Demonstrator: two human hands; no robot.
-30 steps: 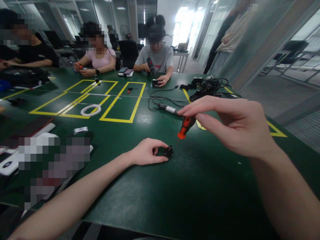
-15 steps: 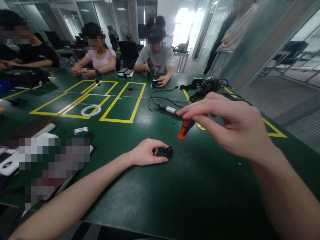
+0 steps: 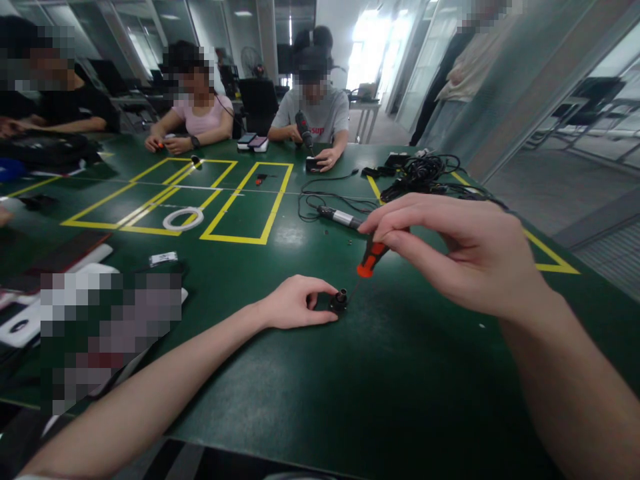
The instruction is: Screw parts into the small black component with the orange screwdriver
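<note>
Fingers [image 3: 325, 317] of the left hand [image 3: 297, 303] pinch a small black part [image 3: 339, 303] on the green table [image 3: 280, 393]. I see the right hand [image 3: 450, 260] pinching an orange-and-black screwdriver [image 3: 373, 259], its shaft slanting down just beside that part; beyond the part lies a black-and-silver cylinder [image 3: 343, 218].

This looks like an office used as a workshop. Glass walls [image 3: 140, 33] rise between ten and eleven o'clock, and a glass panel [image 3: 513, 87] at two parts off a space with black chairs [image 3: 593, 100]. An office chair [image 3: 257, 103] stands at eleven, near a fan [image 3: 249, 61]. The workshop side shows on and over the long green counter [image 3: 300, 393]: yellow tape boxes [image 3: 277, 200] at ten, tangled cables [image 3: 417, 177] at two, a screwdriver [image 3: 373, 259] at three. At twelve, a seated person [image 3: 325, 119] holds a drill [image 3: 304, 130]; more people [image 3: 207, 117] sit near ten.
</note>
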